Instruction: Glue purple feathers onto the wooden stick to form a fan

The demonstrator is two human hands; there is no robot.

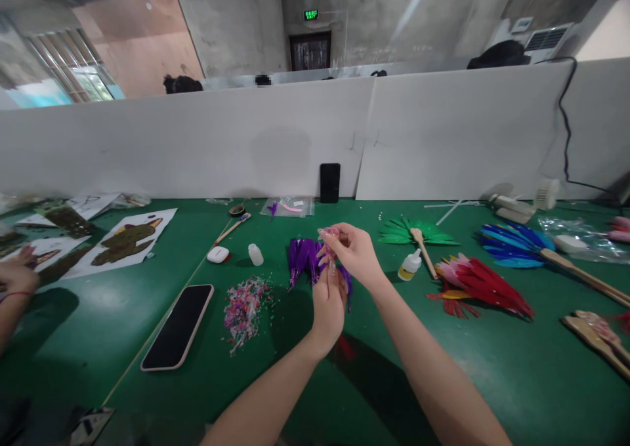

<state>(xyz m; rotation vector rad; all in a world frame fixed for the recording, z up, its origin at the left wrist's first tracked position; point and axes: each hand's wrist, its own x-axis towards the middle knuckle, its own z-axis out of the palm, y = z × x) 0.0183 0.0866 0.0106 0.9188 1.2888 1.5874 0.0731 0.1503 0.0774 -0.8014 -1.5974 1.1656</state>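
Observation:
Both hands meet over the middle of the green table. My right hand (358,252) is closed in a pinch on a small pink speckled piece (331,235). From below, my left hand (329,308) grips the lower end of the same piece, its fingers pressed together. Fingers cover much of the piece, so its full shape is hidden. Just behind the hands lie purple feathers (299,259), partly covered by them. A bit of red fringe (346,347) shows beneath my left wrist. Left of the hands spreads a pile of multicoloured chips (246,308).
A white bottle (255,254) and a phone (178,328) lie to the left. Rightward are a glue bottle (409,265), green feathers (401,231), red feathers (492,285) and blue feathers (514,243). Another person's hand (17,272) is at far left. A white partition (197,144) stands behind.

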